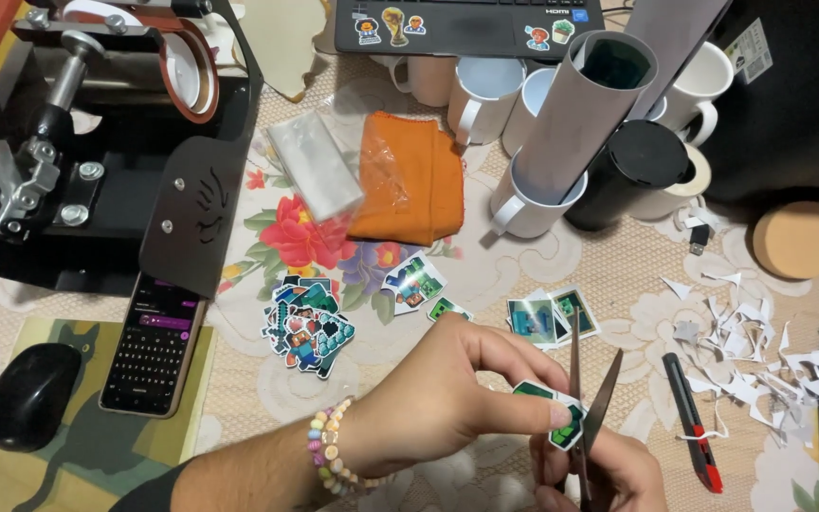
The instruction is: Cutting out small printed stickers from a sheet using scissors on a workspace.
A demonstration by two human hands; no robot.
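Landmark = the scissors (588, 417), bottom centre-right, blades parted, tips pointing up.

Around them: a box cutter (693, 419) w/ red slider lies just right of the scissors; past it, a scatter of white paper scraps (751, 365). Above the blade tips, two small cut pictures (552, 315), close by. Up-left of the scissors, a heap of cut stickers (308, 327), well apart. Far left of them, a phone (154, 346) w/ screen lit, and a black mouse (30, 394) beyond it. Well above the scissors: white mugs (528, 204), a grey tube stood in one, an orange cloth (409, 178), laptop edge. Nothing lies btwn blades and sticker.

Your left hand (438, 403) comes in from the left, thumb and forefinger pinching a sticker (561, 410) – green and dark print, white border, partly under your thumb – right against the left side of the blades. Your right hand (609, 474) is below, wrapped round the scissor handles; mostly cut off by the frame edge.
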